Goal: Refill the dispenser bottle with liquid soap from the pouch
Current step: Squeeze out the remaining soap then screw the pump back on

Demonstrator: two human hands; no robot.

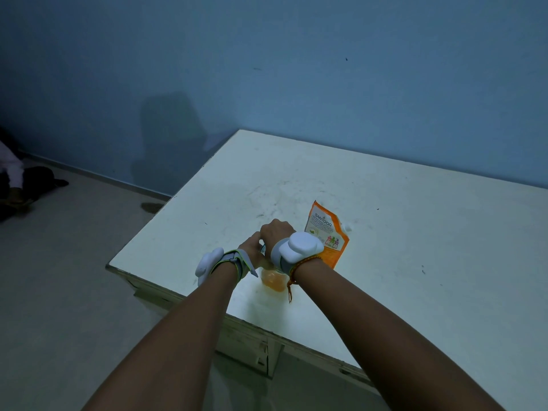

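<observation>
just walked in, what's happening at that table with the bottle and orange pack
A person has both hands on a clear dispenser bottle with orange soap in it, near the table edge. The left hand steadies its side; the right hand covers the top. The orange soap pouch lies untouched just beyond.

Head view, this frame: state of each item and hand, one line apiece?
Dispenser bottle: upright on the table, orange liquid in its base, top hidden by hands.
Soap pouch: on the table beyond the bottle, white cap on, untouched.
Left hand: gripping the bottle's side.
Right hand: closed over the bottle's top.
</observation>
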